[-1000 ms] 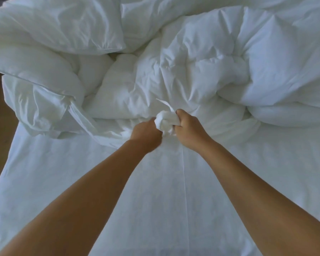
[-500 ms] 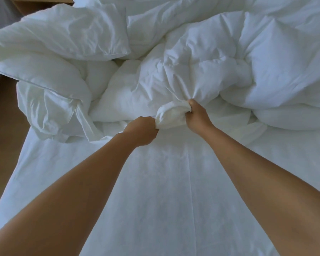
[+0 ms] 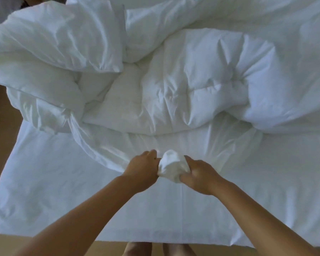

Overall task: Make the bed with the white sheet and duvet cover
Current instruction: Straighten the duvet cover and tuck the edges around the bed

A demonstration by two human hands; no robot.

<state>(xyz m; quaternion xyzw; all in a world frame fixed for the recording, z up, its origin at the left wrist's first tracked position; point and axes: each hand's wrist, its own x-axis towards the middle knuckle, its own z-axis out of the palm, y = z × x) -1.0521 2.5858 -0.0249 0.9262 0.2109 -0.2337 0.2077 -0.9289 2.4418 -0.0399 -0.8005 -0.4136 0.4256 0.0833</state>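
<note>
Two hands meet above the near half of the bed, with a small wad of the cover (image 3: pixel 171 167) held between them. The left hand (image 3: pixel 142 170) has its fingers curled round the wad's left side, knuckles up, thumb hidden. The right hand (image 3: pixel 199 174) grips the right side, its thumb pressed under the near edge and its fingers (image 3: pixel 189 161) laid along the far edge (the cloth hides their tips, so how far they wrap I cannot tell). Only the wad parts the two hands.

From the wad the thin cloth of the cover fans away in taut creases to the left and toward the far side, lying flat on the sheet (image 3: pixel 63 191) and reaching the duvet (image 3: pixel 201 85). The duvet is heaped in puffy folds across the far half of the bed and spreads off the right edge of the view. A pillow (image 3: pixel 59 34) lies at the far left, resting on top of the heap, and a crumpled fold below it hangs over the bed's left side.

The sheet is spread smooth over the near half of the mattress, with a faint crease down its middle and its near edge straight across the foot of the bed. Wooden floor (image 3: pixel 0 104) shows on the left and along the bottom, where the person's feet (image 3: pixel 139 249) stand just beside the bed.
</note>
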